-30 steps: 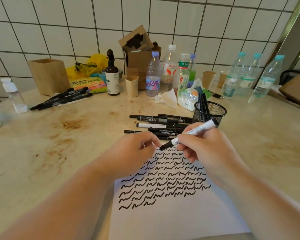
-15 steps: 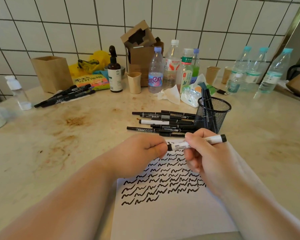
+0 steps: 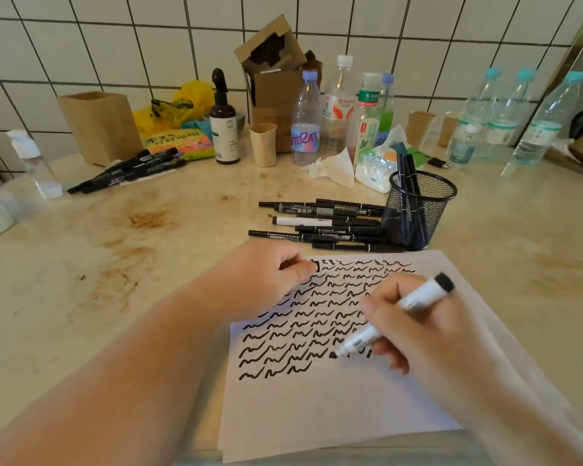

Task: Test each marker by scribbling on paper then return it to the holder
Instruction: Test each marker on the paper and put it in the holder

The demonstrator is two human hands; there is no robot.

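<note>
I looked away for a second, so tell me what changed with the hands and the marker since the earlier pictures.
The left hand pulled the cap off and now holds it. The right hand swung the white marker down, tip on the paper at the latest scribble row. The loose markers and mesh holder stayed put.

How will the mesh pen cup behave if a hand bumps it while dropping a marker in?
The mesh pen cup looks light, so it would probably slide on the smooth counter. The few markers inside lean to one side, so it may tip. Wire mesh likely flexes rather than cracks.
</note>
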